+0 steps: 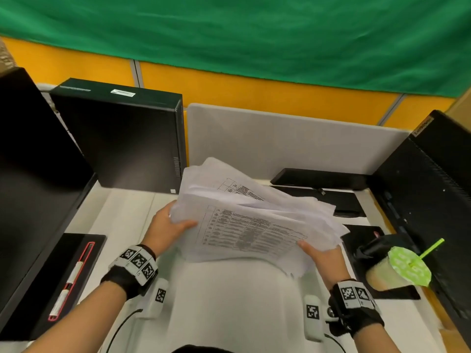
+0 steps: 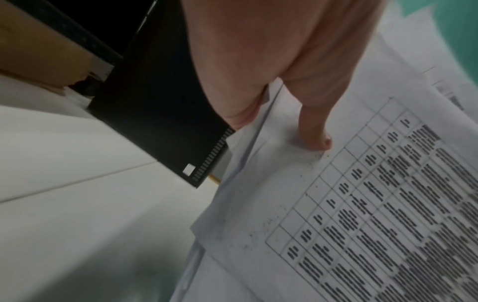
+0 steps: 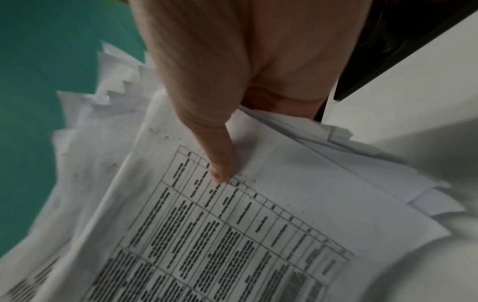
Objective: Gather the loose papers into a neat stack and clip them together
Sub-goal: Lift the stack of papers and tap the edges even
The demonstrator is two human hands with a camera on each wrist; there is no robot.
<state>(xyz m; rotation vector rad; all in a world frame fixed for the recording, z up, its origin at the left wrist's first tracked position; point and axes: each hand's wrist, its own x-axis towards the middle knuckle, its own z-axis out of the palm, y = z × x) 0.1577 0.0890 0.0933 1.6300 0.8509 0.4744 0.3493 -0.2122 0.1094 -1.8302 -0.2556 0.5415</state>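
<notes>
An uneven bundle of white papers (image 1: 249,217), its top sheet printed with a table, is held up off the white desk (image 1: 127,220) in the middle of the head view. My left hand (image 1: 169,225) grips its left edge, thumb on top of the sheet. My right hand (image 1: 321,256) grips the near right corner, thumb on top. In the left wrist view the thumb presses the papers (image 2: 336,204) beside the table print. The right wrist view shows the papers (image 3: 258,204) fanned out with staggered corners. No clip is visible.
A black computer case (image 1: 122,138) stands at the back left, a dark monitor (image 1: 33,179) at the far left. Another black case (image 1: 433,200) is at the right, with a lidded drink cup and green straw (image 1: 400,268) next to it. A grey divider (image 1: 280,138) runs behind.
</notes>
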